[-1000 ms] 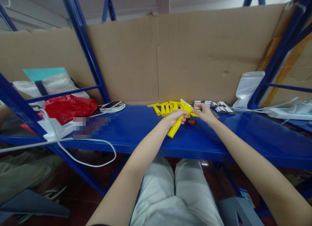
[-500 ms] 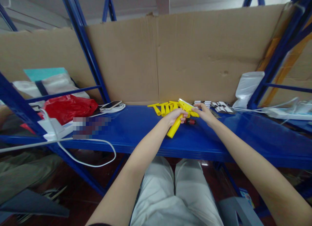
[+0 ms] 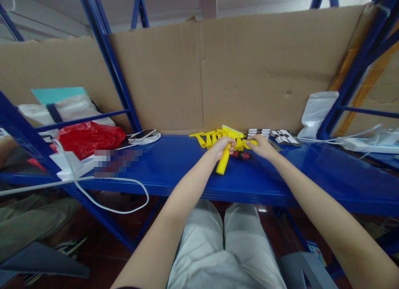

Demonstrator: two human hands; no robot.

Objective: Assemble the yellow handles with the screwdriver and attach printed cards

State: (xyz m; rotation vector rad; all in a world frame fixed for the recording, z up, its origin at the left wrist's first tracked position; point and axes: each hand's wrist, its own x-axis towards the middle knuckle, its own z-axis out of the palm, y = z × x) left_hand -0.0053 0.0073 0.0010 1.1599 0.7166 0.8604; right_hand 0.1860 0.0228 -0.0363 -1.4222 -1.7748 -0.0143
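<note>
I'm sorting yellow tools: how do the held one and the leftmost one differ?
The held tool is in the left hand; the leftmost tool lies on the blue shelf. The held tool shows a pale edge along its head; the leftmost tool shows none. Both are yellow, with a round handle and crosswise head.

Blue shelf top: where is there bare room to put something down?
Two bare patches on the blue shelf: one between the coiled white cable and the left hand, another right of the right hand, in front of the white plastic bag. It's crowded around the hands and along the cardboard: yellow T-shaped tools, a red-and-black tool, small white packets.
</note>
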